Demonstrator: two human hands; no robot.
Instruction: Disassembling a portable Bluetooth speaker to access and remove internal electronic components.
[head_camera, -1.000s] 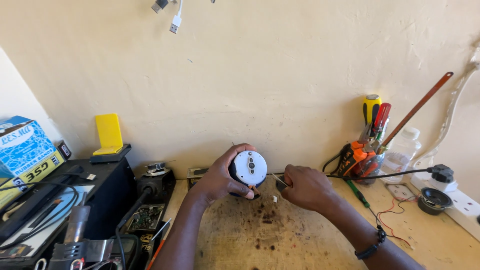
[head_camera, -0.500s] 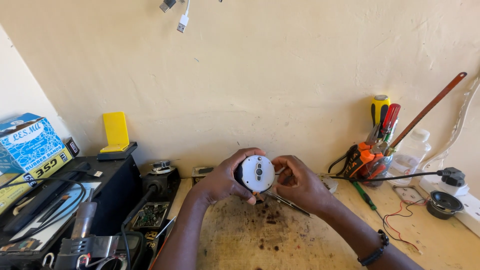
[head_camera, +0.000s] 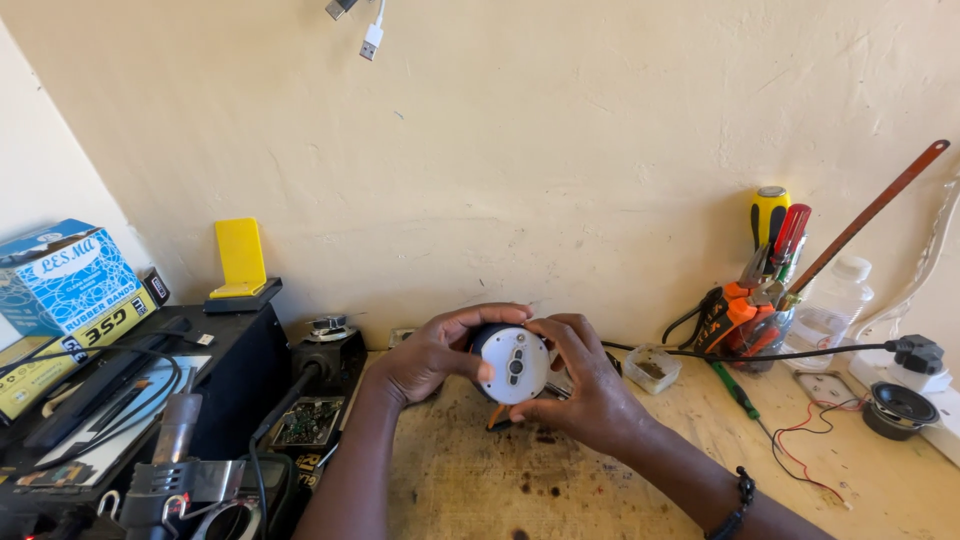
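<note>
White round device (head_camera: 513, 366) now gripped by both hands' fingers; right hand (head_camera: 580, 385) joined left hand (head_camera: 435, 355).

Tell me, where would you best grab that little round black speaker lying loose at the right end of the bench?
Take the small speaker by its round outer rim, coming straight down from above. It lies flat on the bench with its cone facing up, so the rim is the firm part and the soft cone is best left untouched. The white power strip sits close behind it, so pinch left to right, probably.
</note>
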